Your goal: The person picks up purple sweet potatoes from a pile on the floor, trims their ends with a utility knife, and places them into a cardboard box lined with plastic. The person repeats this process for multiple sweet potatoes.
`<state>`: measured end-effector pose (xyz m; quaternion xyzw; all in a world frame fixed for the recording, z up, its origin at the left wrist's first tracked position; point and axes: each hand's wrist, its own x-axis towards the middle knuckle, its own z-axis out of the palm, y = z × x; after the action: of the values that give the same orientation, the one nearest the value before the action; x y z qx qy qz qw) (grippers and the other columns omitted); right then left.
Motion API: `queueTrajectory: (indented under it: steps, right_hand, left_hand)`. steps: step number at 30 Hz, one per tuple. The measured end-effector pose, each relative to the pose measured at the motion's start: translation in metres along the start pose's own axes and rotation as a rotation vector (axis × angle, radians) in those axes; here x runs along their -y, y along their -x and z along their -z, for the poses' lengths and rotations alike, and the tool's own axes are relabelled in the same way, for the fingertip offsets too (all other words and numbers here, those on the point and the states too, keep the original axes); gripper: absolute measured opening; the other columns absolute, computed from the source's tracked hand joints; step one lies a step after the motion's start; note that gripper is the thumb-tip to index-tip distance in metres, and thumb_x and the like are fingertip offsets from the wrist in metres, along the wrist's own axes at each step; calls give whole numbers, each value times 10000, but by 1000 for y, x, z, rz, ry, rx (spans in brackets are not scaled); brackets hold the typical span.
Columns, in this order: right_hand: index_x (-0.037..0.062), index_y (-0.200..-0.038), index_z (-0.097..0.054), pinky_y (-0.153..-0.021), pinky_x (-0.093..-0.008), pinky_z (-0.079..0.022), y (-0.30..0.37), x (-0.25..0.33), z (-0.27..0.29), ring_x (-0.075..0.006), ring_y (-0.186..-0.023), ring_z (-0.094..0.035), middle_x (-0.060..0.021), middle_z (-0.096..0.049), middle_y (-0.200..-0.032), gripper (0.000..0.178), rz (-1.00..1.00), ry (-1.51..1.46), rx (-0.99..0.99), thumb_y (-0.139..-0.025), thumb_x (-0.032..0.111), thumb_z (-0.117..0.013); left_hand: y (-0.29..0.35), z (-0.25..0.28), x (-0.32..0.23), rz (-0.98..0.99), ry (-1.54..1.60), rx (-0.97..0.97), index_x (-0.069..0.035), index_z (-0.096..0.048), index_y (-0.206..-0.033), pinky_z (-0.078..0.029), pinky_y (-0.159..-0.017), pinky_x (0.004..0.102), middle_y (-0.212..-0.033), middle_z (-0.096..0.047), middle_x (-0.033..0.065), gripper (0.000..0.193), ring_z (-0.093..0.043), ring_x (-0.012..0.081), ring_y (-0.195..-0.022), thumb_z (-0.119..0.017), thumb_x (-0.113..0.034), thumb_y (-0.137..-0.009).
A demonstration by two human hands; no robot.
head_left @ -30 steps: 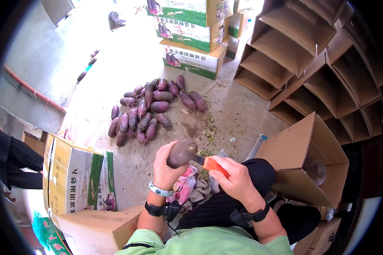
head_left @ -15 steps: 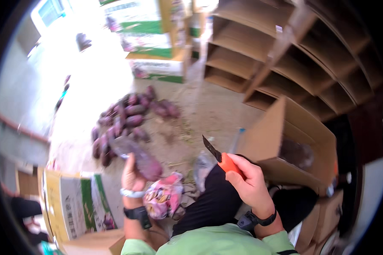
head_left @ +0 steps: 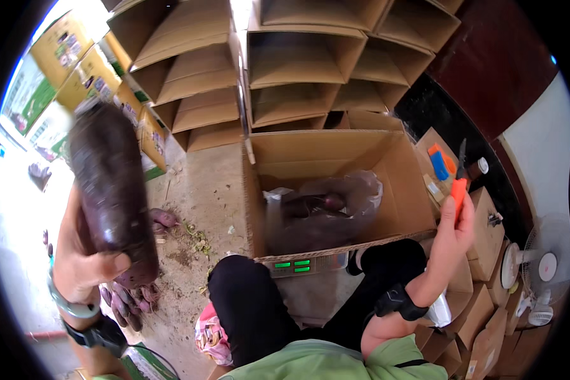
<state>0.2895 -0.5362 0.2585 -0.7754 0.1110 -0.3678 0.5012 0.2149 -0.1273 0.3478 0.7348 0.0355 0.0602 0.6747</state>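
My left hand (head_left: 79, 269) is raised on the left, closed around a long, dark purple root vegetable (head_left: 113, 183) with a glossy, plastic-like surface. It stands nearly upright, close to the camera. On the right, my right hand (head_left: 453, 234) grips the orange handle of a small knife (head_left: 460, 187), its dark blade pointing up. Between my hands stands an open cardboard box (head_left: 335, 144), lined with clear plastic (head_left: 363, 188). Another purple root vegetable (head_left: 333, 202) lies inside, partly covered by the plastic. Green digits glow on a scale (head_left: 323, 264) at the box's near side.
More purple roots (head_left: 130, 304) lie on the floor at left, partly behind my hand. Empty cardboard boxes (head_left: 297, 60) are stacked on their sides ahead. A blue and orange tape dispenser (head_left: 441, 163) sits right of the open box, and a white fan (head_left: 546, 266) stands farther right. My knees flank the scale.
The view has swung right, from the pile of roots to the open box. My left hand has lifted the root vegetable closer to the camera. The knife stays in my right hand.
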Motion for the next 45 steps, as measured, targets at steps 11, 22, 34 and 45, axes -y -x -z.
queueTrajectory:
  steps: [11,22,34,45]
  right_hand:
    - [-27,-1210,-498,-859,-248,-396,-7,-57,-19,-113,-957,-507,-68,-557,-1104,381,-256,-79,160,-855,79,-584]
    - [-73,-1268,-418,-752,-233,-378,-4,-53,-26,-101,-803,-445,-35,-501,-887,601,-321,-171,113,-826,276,-628]
    - [-56,-1265,-415,-884,-271,-368,-1,-58,-11,-122,-942,-450,-147,-459,-1299,485,-305,-141,256,-876,210,-529]
    - [-71,-1266,-418,-757,-233,-379,-3,-55,-19,-101,-814,-453,-46,-524,-929,639,-322,-151,150,-813,320,-643]
  left_hand:
    - [-175,-212,71,218,-1030,1116,24,-447,-1211,-460,-834,373,-1020,-591,231,721,-582,342,-946,-684,-208,-571]
    - [-205,-293,229,283,-1426,1390,26,-546,-1086,-479,-801,402,-1044,-595,213,561,-566,360,-993,-678,-211,-594]
    - [-130,-283,311,240,-828,1098,-41,-505,-1196,-425,-906,386,-1129,-504,222,642,-513,379,-1044,-696,-193,-603]
    - [-129,-267,323,697,-965,1019,-1,-322,-1340,-349,-999,379,-1284,-440,257,700,-422,373,-1199,-616,-322,-793]
